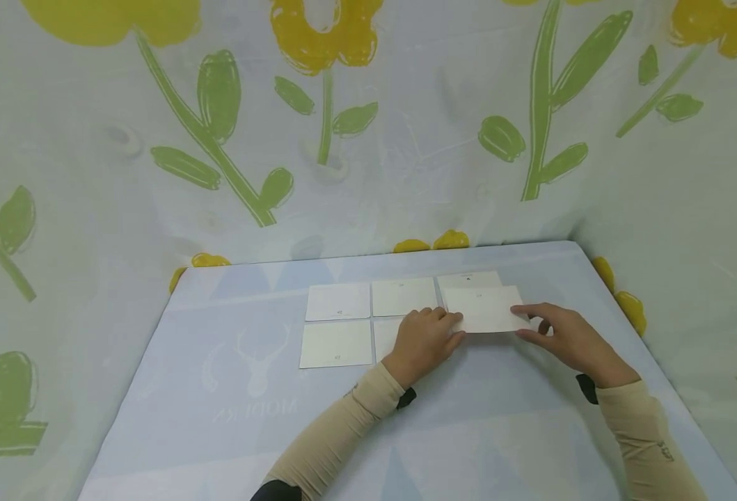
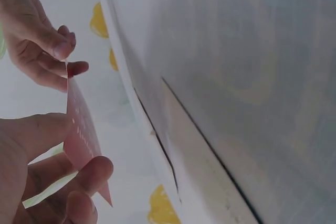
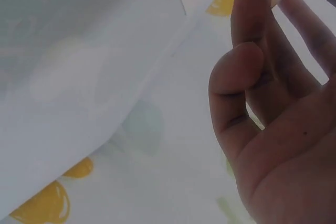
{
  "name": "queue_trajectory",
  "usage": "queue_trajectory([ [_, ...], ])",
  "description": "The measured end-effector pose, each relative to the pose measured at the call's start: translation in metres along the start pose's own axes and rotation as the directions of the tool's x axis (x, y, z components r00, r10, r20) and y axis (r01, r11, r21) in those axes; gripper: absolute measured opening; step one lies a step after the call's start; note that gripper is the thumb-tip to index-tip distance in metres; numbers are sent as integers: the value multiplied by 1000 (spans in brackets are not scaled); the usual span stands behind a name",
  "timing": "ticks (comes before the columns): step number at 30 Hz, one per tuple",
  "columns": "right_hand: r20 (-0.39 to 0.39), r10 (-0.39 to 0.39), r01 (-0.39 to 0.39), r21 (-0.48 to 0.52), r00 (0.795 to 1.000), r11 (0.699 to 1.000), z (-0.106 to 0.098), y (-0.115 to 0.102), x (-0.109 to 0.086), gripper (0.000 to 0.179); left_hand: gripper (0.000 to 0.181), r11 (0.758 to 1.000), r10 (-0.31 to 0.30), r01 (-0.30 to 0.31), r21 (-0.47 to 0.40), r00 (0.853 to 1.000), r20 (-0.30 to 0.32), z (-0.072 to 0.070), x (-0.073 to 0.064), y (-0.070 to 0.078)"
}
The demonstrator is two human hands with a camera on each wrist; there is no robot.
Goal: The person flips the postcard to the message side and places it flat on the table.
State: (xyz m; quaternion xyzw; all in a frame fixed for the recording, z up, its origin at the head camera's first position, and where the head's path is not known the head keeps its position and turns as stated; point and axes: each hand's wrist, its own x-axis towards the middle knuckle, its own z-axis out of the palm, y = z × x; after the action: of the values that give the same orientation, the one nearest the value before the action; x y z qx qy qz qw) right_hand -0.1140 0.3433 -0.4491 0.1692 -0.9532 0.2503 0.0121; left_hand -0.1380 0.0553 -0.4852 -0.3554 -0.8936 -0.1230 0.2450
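Note:
My left hand point(image 1: 423, 341) pinches the left end of a rectangular card point(image 1: 484, 311), white on top in the head view. In the left wrist view the card point(image 2: 83, 129) shows a pinkish face with small print, too blurred to read. At its other end, my right hand point(image 1: 571, 342) pinches the edge between thumb and fingers. The card is raised off the table, partly covering a white card point(image 1: 468, 279) in the back row. Other white cards point(image 1: 337, 343) lie flat in two rows to the left; one point(image 1: 385, 335) is partly hidden by my left hand.
The table point(image 1: 218, 445) has a pale blue cover with a faint deer print. Behind and beside it hangs a white cloth point(image 1: 406, 202) patterned with yellow flowers and green leaves. The table's right edge point(image 1: 646, 362) runs near my right forearm.

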Motion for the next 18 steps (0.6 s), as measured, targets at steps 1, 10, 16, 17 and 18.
queue_trajectory([
  [1, 2, -1, 1, 0, 1000, 1000, 0, 0, 0, 45, 31, 1000, 1, -1, 0, 1000, 2, 0, 0, 1],
  [10, 73, 32, -35, 45, 997, 998, 5, 7, -4, 44, 26, 999, 28, -29, 30, 999, 21, 4, -5, 7],
  [16, 113, 32, -39, 60, 993, 997, 6, 10, -6, 43, 21, 999, 32, -35, 40, 997, 66, 6, -7, 10],
  [17, 121, 31, -39, 63, 992, 997, 6, 10, -7, 43, 21, 999, 30, -32, 37, 997, 74, 6, -7, 10],
  [18, 127, 33, -41, 65, 991, 997, 7, 10, -7, 43, 21, 999, 28, -31, 32, 996, 79, 6, -7, 10],
])
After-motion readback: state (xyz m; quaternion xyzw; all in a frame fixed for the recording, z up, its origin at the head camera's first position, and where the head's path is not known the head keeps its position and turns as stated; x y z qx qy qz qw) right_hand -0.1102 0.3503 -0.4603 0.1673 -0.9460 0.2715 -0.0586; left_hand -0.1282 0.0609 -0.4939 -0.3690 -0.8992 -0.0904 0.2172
